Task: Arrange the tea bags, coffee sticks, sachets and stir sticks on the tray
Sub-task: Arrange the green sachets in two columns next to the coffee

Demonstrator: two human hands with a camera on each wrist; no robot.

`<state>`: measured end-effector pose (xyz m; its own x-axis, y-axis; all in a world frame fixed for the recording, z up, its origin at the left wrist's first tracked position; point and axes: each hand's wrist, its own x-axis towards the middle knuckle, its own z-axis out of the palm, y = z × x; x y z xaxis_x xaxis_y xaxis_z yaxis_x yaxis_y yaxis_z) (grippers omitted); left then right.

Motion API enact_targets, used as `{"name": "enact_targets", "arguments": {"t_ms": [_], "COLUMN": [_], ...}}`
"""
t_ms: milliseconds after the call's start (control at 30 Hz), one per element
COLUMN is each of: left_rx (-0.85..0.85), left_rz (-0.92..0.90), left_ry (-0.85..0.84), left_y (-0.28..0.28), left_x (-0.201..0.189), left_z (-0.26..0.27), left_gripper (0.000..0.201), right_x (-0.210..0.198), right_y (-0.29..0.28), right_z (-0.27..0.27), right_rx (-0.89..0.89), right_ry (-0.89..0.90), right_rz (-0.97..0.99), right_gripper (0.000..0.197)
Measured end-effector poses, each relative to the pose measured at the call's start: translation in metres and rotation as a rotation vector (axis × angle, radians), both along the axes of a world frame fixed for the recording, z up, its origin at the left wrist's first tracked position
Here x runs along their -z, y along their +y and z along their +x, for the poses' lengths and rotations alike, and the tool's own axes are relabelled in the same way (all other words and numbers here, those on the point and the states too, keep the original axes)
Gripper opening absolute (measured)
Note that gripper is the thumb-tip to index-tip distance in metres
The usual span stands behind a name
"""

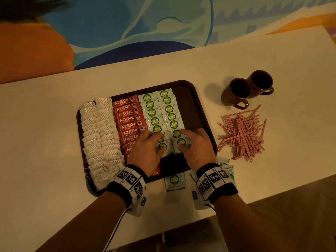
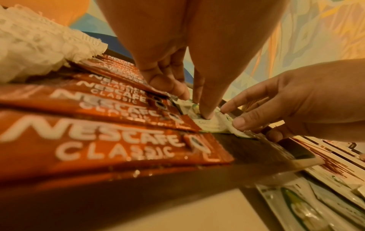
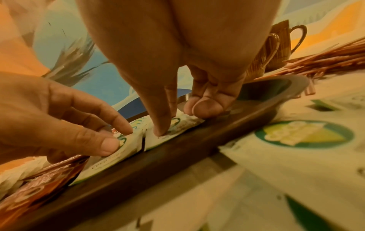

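A dark brown tray (image 1: 196,99) holds two columns of white tea bags (image 1: 100,135), a column of red Nescafe coffee sticks (image 1: 129,120) and two columns of white-green Coco Natura sachets (image 1: 160,110). My left hand (image 1: 151,144) presses its fingertips on the nearest sachet (image 3: 110,154) of the left column. My right hand (image 1: 190,142) presses on the nearest sachet (image 3: 173,129) of the right column. Neither hand grips anything. Several loose sachets (image 1: 175,180) lie on the table before the tray. A heap of pink striped stir sticks (image 1: 241,133) lies to the tray's right.
Two brown mugs (image 1: 247,90) stand on the white table (image 1: 45,115) behind the stir sticks. The tray's right strip (image 1: 190,113) is bare. A person in orange sits beyond the far left edge. The table's near edge runs close to my wrists.
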<state>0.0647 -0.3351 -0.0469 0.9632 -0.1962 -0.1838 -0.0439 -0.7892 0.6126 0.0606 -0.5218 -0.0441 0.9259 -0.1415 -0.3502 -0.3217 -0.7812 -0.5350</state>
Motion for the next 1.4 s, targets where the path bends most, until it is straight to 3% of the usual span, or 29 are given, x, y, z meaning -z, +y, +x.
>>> {"name": "enact_targets", "arguments": {"t_ms": [533, 867, 1067, 1233, 1400], "left_rx": [0.002, 0.038, 0.274, 0.556, 0.690], "left_rz": [-0.014, -0.054, -0.018, 0.118, 0.295], "left_ry": [0.007, -0.030, 0.044, 0.100, 0.045], "left_y": [-0.001, -0.003, -0.017, -0.027, -0.035], "left_x": [-0.002, -0.012, -0.021, -0.021, -0.020], "left_z": [0.000, -0.007, -0.024, -0.045, -0.055], "left_gripper": [0.036, 0.031, 0.027, 0.035, 0.049], "right_x": [0.010, -0.023, -0.028, -0.022, -0.013], "right_y": [0.001, -0.034, -0.059, -0.072, -0.085], "right_z": [-0.001, -0.023, -0.065, -0.110, -0.156], "right_rx": [0.066, 0.186, 0.311, 0.423, 0.581], "right_ry": [-0.002, -0.095, -0.102, -0.065, -0.060], "right_rz": [0.093, 0.095, 0.078, 0.035, -0.036], "right_gripper": [0.056, 0.056, 0.038, 0.028, 0.029]}}
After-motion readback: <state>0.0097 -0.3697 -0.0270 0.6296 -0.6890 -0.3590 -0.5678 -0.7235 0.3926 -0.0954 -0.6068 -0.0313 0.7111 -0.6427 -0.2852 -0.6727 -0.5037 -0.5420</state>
